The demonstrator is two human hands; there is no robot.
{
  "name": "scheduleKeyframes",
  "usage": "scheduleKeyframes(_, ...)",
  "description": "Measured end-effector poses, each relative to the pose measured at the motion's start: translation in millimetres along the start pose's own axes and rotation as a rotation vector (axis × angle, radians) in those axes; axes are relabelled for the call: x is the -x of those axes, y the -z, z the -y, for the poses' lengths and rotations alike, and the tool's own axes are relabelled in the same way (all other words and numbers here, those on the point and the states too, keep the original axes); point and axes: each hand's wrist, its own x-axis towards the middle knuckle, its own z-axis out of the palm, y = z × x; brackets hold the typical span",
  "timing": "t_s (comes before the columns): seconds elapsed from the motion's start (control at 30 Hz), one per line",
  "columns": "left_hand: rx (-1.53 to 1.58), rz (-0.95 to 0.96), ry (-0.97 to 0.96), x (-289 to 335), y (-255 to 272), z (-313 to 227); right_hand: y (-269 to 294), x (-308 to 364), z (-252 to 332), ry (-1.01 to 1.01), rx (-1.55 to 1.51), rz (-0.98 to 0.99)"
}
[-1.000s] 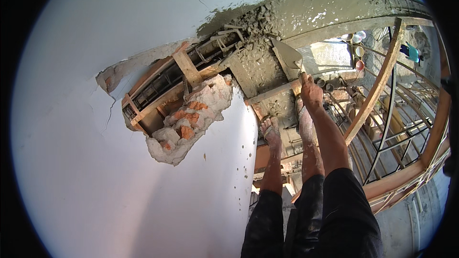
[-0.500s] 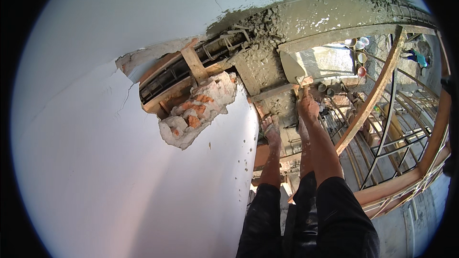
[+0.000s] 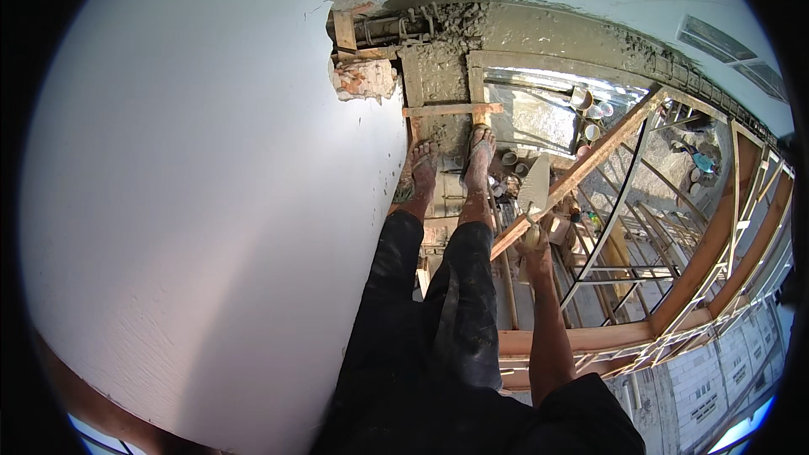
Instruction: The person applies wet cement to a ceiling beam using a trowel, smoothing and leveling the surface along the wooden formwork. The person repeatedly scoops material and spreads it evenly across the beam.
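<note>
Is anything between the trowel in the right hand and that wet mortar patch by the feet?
Nothing solid blocks it. The right hand holds the trowel right of the feet; only the right foot lies toward the mortar patch.

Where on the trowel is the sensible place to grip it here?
By its handle, where the right hand already closes around it, coming from below the blade. The trowel points up and away, its flat blade coated with grey mortar.

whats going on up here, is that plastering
A person stands barefoot on a wet, mortar-covered ledge beside a white wall. The right hand holds a trowel, blade up and away from the wall. The left hand is out of view. At the top of the wall a broken patch shows red brick and wooden battens, with grey mortar next to it.
</note>
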Motion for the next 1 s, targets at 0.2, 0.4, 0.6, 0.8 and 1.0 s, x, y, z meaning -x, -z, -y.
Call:
scheduleKeyframes(0.2,0.003,0.020,0.102,19.6,50.5,-2.2,8.2,33.9,40.4,0.019,0.096,-0.061)
scheduleKeyframes(0.4,0.010,-0.003,0.124,8.1,76.1,5.0,-44.9,-3.1,72.3,0.489,0.102,0.133)
scheduleKeyframes(0.6,-0.008,-0.056,0.126,-6.8,100.6,47.6,-99.4,-38.4,23.2,0.019,0.280,0.261)
scheduleKeyframes(0.8,-0.035,-0.098,0.123,-0.8,113.7,50.8,-57.4,-32.3,-55.4,-0.055,0.638,0.137)
scheduleKeyframes(1.0,-0.051,-0.177,0.121,-18.1,152.0,72.2,7.3,-41.8,-79.8,0.037,0.733,0.068)
